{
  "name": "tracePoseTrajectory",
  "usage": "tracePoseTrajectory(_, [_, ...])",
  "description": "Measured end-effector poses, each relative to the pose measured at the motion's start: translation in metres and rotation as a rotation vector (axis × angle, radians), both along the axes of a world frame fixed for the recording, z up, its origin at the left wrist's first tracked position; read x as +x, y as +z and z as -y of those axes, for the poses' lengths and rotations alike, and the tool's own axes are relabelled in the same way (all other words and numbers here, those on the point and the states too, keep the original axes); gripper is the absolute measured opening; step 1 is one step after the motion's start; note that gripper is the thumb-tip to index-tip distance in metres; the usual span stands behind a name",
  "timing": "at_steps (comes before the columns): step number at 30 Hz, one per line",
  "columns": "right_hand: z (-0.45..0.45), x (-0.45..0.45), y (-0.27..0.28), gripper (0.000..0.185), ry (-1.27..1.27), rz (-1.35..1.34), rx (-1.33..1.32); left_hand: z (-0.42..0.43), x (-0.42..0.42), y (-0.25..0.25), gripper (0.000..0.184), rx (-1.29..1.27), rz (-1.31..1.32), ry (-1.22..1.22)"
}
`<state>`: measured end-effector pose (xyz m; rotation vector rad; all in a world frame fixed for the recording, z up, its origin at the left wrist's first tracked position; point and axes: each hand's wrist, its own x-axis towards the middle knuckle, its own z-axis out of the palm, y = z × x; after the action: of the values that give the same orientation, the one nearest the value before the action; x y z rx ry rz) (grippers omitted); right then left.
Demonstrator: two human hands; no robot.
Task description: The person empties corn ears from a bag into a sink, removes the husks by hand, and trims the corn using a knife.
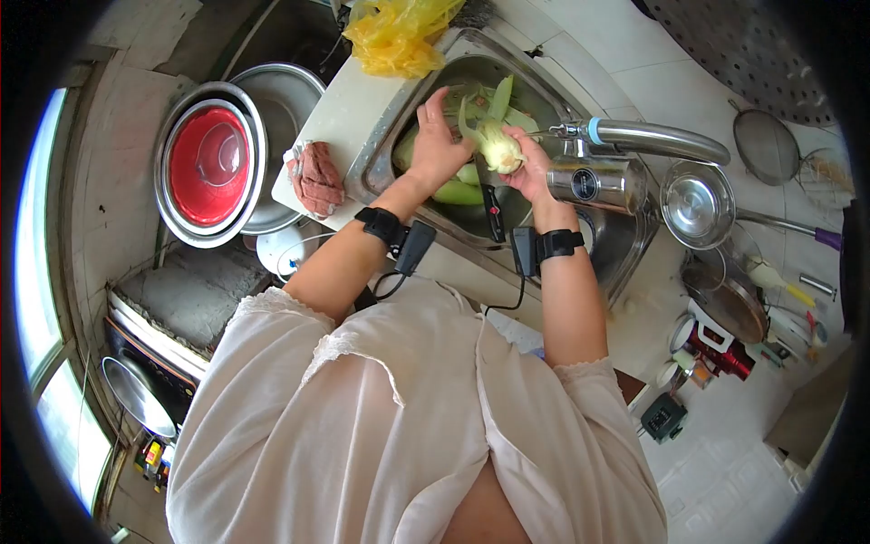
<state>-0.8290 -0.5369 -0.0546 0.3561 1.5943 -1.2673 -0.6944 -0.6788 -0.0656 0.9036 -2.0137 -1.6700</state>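
We have the corn [501,148] over the sink [370,172], gripped in our right hand [528,165], its long axis running away from us with the blunt stub nearer. Our left hand [441,145] is open just left of it, fingers parted; we can't tell whether the thumb touches. Pale, ribbed leaves top the smooth, rounded ear, above glossy green husks [456,192] in the dull metal basin.

Sink [370,163]: silver-grey. In it I see husks [458,192], bright green. Above it: corn [498,152], cream shading to pale green. Left of it: cloth [317,181], dusty pink; bowl [195,177], red. Beyond it: bag [399,36], translucent yellow. Near side of it: shirt [390,453], plain off-white; wristbands [560,243], black.
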Motion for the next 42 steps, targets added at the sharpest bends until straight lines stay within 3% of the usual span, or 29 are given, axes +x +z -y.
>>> tracePoseTrajectory(1, [-0.002,0.001,0.000,0.038,0.058,-0.017,0.038,0.005,0.001,0.003,0.094,0.000,0.000,-0.004])
tracePoseTrajectory(3, [-0.004,0.008,0.001,0.039,0.095,-0.020,0.076,0.015,0.003,0.009,0.090,-0.654,-0.034,-0.543])
tracePoseTrajectory(5, [-0.004,0.017,0.004,0.036,0.030,0.066,-0.065,0.010,-0.002,0.009,0.080,-0.636,-0.083,-0.567])
tracePoseTrajectory(7, [-0.013,0.015,-0.009,0.042,0.041,0.091,-0.120,0.016,-0.009,0.009,0.082,-0.352,-0.046,-0.670])
tracePoseTrajectory(9, [-0.020,0.021,-0.019,0.051,0.284,-0.347,0.203,0.021,-0.006,0.013,0.077,-0.275,-0.010,-0.623])
tracePoseTrajectory(11, [-0.030,0.046,-0.013,0.072,0.782,-0.757,0.613,0.022,0.000,0.015,0.073,-0.200,0.026,-0.579])
tracePoseTrajectory(13, [-0.031,0.065,-0.017,0.085,1.030,-0.769,0.708,0.018,0.003,0.009,0.063,-0.333,0.019,-0.478])
tracePoseTrajectory(17, [-0.031,0.070,-0.042,0.083,0.923,-0.828,0.786,0.013,0.009,-0.001,0.059,-0.264,0.042,-0.425])
tracePoseTrajectory(18, [-0.031,0.071,-0.033,0.065,0.788,-0.865,0.775,0.013,0.011,-0.002,0.061,-0.174,0.084,-0.412])
tracePoseTrajectory(19, [-0.035,0.069,-0.032,0.065,0.782,-0.866,0.771,0.014,0.012,-0.003,0.062,-0.084,0.124,-0.398])
tracePoseTrajectory(21, [-0.050,0.058,-0.030,0.043,0.471,-0.810,0.629,0.017,0.017,-0.007,0.064,-0.093,0.097,-0.383])
tracePoseTrajectory(23, [-0.065,0.060,-0.023,0.052,0.365,-1.131,0.349,0.017,0.018,-0.016,0.066,-0.092,0.065,-0.379])
tracePoseTrajectory(25, [-0.041,0.070,0.067,0.029,0.233,-0.616,0.392,0.013,0.019,-0.025,0.064,-0.132,0.098,-0.373])
tracePoseTrajectory(26, [-0.062,0.065,0.030,0.029,0.378,-1.293,0.396,0.010,0.019,-0.028,0.064,-0.131,0.094,-0.386])
tracePoseTrajectory(30, [-0.058,0.071,0.051,0.022,0.495,-1.597,0.416,0.001,0.005,-0.027,0.057,-0.150,0.216,-0.496])
tracePoseTrajectory(33, [-0.048,0.079,0.075,0.023,0.666,-1.548,0.394,-0.008,0.002,-0.036,0.055,-0.136,0.207,-0.510])
tracePoseTrajectory(37, [-0.043,0.082,0.077,0.025,0.728,-1.565,0.407,-0.017,0.002,-0.051,0.051,-0.116,0.060,-0.455])
tracePoseTrajectory(42, [-0.044,0.084,0.076,0.026,0.747,-1.536,0.405,-0.018,0.005,-0.039,0.051,-0.100,0.133,-0.451])
